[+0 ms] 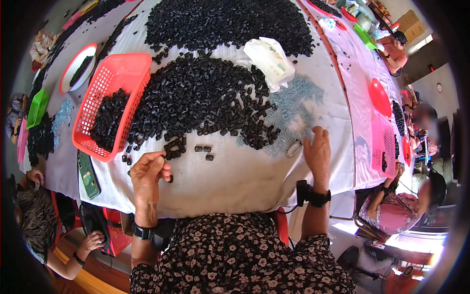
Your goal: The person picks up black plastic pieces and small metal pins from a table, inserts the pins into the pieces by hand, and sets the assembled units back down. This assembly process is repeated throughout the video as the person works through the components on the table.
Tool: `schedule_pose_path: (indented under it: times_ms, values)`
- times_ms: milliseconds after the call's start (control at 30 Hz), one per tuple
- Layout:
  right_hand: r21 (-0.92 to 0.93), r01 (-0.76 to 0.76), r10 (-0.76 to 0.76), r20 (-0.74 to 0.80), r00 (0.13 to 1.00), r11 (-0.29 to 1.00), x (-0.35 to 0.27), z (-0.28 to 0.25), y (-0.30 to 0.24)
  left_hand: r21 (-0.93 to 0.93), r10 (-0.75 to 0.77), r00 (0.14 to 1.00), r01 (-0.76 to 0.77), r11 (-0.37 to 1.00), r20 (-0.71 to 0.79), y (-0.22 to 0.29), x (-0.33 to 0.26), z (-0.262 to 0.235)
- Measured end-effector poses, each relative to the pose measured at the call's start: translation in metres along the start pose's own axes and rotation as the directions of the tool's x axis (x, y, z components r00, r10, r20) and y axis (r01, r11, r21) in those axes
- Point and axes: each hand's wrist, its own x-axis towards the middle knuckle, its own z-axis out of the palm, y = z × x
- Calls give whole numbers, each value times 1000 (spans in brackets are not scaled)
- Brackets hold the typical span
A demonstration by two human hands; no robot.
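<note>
My left hand (148, 172) is pinched closed just in front of a heap of small black plastic parts (191, 98). One small black part (170, 179) shows at its curled lower fingers; whatever lies between thumb and forefinger is too small to make out. A few black parts (203, 148) lie apart on the white cloth between my hands. To the right, my right hand (319, 153) reaches to the edge of a spread of small clear bluish pieces (296, 105). Its thumb and fingers are apart, with nothing visible in them. Beside it sits a small pale oval object (294, 148).
A red plastic basket (81, 132) partly filled with black parts stands left, with a green phone (88, 175) below it. A white plastic bag (270, 61) lies beyond the clear pieces. A larger black heap (227, 24) covers the far table. Other people sit at both sides.
</note>
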Motion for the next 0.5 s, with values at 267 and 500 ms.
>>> schedule_pose_path:
  times_ms: [267,500]
  values:
    - [87,-218,200,181,963,972,8,18,37,-3,21,999,-21,1000,-32,0,-3,-4]
    - [192,91,-96,18,995,977,49,37,5,34,38,998,-36,999,-58,5,-9,-6]
